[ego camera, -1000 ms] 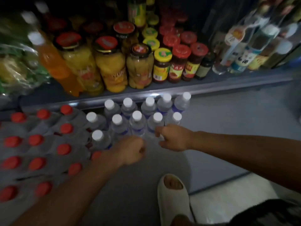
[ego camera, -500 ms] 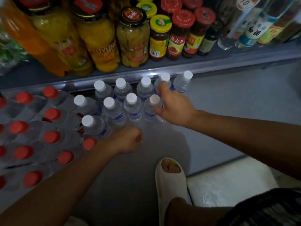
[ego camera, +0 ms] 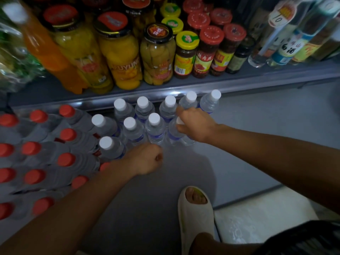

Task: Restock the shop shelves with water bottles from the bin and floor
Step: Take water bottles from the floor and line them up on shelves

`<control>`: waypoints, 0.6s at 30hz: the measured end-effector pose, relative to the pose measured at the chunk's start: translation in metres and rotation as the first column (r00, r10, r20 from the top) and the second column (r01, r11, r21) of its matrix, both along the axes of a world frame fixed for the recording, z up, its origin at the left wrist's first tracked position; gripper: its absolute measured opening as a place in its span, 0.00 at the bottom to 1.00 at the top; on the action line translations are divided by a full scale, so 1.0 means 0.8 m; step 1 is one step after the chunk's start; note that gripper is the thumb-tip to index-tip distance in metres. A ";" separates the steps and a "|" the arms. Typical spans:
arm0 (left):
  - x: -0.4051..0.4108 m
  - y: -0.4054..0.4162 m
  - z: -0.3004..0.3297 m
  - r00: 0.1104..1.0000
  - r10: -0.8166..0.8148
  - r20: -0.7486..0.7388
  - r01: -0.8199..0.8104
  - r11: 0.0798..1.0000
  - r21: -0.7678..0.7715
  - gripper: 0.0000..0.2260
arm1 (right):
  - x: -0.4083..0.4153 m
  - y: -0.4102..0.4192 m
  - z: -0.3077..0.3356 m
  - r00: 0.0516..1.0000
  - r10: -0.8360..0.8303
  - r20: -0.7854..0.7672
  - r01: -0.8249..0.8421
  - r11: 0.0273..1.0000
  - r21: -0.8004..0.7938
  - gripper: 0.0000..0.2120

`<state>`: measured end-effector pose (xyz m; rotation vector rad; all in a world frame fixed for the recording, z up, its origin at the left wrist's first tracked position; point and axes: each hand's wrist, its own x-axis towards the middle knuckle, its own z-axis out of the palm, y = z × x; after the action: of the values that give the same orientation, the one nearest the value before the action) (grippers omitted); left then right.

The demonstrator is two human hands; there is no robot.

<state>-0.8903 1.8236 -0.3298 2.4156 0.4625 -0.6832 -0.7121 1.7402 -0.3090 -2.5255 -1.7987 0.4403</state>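
Fingers (ego camera: 181, 115) round smooth clear bottle (ego camera: 174, 134)

Grey floor (ego camera: 266, 129) carries white-capped water bottles (ego camera: 154, 129).

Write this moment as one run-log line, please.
right hand: grips white-capped bottle | left hand: fisted, holding nothing | white-capped bottles: upright on floor

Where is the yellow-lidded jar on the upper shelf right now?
In the head view, the yellow-lidded jar stands at the shelf's front edge, right of centre, between the green-fruit jar and a red-lidded sauce jar.
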 end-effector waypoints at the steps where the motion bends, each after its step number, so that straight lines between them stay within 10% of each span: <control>1: -0.001 0.001 0.004 1.000 -0.004 0.020 0.004 1.000 0.002 0.05 | 0.002 -0.001 0.005 1.000 -0.005 -0.029 0.005 1.000 -0.001 0.17; 18: -0.024 0.041 0.213 0.934 0.066 0.352 -0.127 0.980 0.153 0.07 | -0.036 -0.013 0.284 0.998 -0.044 0.049 0.022 0.925 0.379 0.13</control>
<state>-0.9095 1.8561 -0.1595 2.5845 0.5060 -0.1706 -0.7406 1.7299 -0.0822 -2.3129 -1.6606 0.0118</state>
